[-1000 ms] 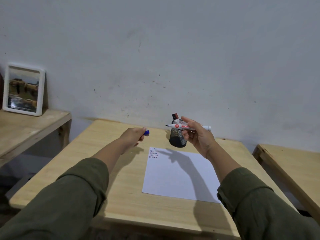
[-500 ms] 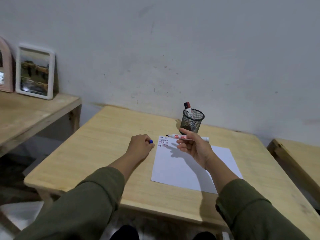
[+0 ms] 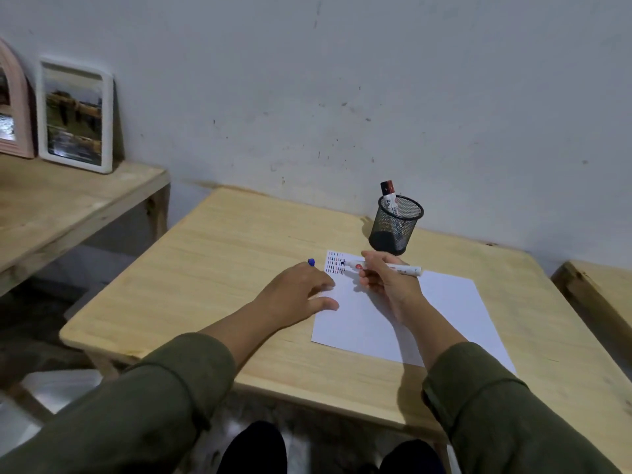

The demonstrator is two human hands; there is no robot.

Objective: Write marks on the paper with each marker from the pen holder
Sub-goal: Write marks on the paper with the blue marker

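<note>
Two picture frames [image 3: 76,115] lean on the wall on a side shelf, at about 10 o'clock from the paper. They are well apart from the work.

The left hand [image 3: 297,291] lies flat with its fingers spread. Its fingertips press on the left edge of the paper [image 3: 407,313]. A small blue cap [image 3: 311,262] sticks up at the far side of this hand, at 12 o'clock from the knuckles. Whether the hand pinches the cap or it just rests there is hard to tell.

The one sheet of paper lies on the wooden surface [image 3: 222,268]. Rows of small marks [image 3: 336,263] fill its far left corner.

The right hand [image 3: 388,280] pinches one open marker [image 3: 383,267] with its fingers pressed together. The tip points to 9 o'clock and sits at the marks.

The one black mesh pen holder [image 3: 396,224] stands at 12 o'clock from the right hand, just past the paper. One marker with a dark red cap [image 3: 389,195] stands in it.

What could go wrong: the right hand could drag over wet ink and smear the marks. The blue cap could roll off the surface if the left hand bumps it. The paper could slide if the left hand lifts.
</note>
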